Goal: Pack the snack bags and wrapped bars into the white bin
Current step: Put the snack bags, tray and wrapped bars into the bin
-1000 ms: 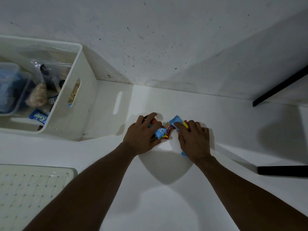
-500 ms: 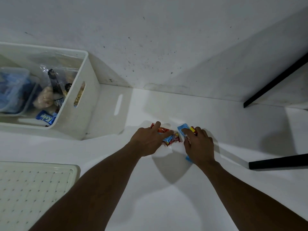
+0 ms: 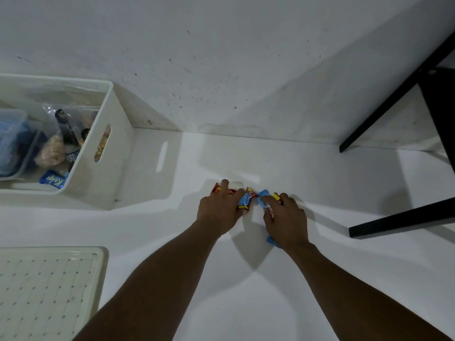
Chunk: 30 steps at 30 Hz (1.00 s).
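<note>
While I stood by, the person had both hands down on a small heap of wrapped bars (image 3: 247, 197) lying on the white tabletop (image 3: 246, 291), near the wall (image 3: 221, 57). The left hand (image 3: 219, 207) was curled over its share, the forefinger stretched onto a red bar (image 3: 216, 188) and the thumb pinching a blue-and-yellow one. The right hand (image 3: 286, 220) was clenched round a blue wrapper (image 3: 264, 195), one end of which stuck out by the wrist. The white bin (image 3: 108, 153) stood well apart to the left against the wall, already holding clear snack bags (image 3: 50, 151), a blue packet (image 3: 53, 179) and a clear plastic container (image 3: 14, 141). A perforated white lid (image 3: 49, 279) lay at the near left, and a black frame (image 3: 398, 220) reached in from the right.
</note>
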### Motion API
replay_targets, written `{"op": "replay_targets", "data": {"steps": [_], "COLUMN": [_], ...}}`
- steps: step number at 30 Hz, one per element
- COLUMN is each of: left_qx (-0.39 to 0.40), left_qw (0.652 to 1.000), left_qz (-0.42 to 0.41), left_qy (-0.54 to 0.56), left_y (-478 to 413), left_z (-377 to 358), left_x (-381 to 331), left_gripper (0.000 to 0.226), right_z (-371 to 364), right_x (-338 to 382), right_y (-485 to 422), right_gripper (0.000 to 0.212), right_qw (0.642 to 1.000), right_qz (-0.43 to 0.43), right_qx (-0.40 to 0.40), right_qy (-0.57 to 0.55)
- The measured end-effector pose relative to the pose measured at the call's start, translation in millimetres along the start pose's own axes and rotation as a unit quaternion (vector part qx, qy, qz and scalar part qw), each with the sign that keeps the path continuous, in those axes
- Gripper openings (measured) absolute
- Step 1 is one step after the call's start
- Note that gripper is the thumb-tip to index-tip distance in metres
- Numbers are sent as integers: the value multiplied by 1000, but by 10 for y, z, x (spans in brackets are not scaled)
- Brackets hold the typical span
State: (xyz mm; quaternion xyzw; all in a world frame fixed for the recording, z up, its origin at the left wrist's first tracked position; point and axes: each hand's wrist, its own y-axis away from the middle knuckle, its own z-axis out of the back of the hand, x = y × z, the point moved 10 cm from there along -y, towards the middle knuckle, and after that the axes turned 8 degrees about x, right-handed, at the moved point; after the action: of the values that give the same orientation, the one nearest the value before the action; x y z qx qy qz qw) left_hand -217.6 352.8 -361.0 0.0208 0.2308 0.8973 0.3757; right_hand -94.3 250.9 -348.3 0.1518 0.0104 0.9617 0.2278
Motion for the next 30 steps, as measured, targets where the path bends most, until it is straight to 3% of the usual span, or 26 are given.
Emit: {"op": "replay_targets", "data": {"steps": [5, 16, 23, 27, 30], "left_qx": [-10, -43, -156, -236, -245], "left_qw": [999, 989, 977, 961, 954], "left_qz": [-3, 4, 12, 49, 88], "left_qy": [41, 141, 141, 139, 149], "left_y": [50, 516, 1035, 1415, 1682], "left_z": [25, 269, 1349, 2053, 2265], "left_x": [37, 594, 1258, 1995, 2626], "left_gripper": [45, 45, 44, 44, 45], "right_z": [-5, 254, 911, 1303, 1387], "right_x": [135, 691, 1738, 2578, 3212], "right_y": [19, -54, -443, -731, -835], "right_gripper": [33, 33, 34, 33, 30], "right_qw": [999, 997, 991, 980, 969], "right_qz": [23, 45, 100, 139, 159], "right_qx": [13, 43, 24, 19, 31], "right_qy": [-19, -53, -89, -140, -189]}}
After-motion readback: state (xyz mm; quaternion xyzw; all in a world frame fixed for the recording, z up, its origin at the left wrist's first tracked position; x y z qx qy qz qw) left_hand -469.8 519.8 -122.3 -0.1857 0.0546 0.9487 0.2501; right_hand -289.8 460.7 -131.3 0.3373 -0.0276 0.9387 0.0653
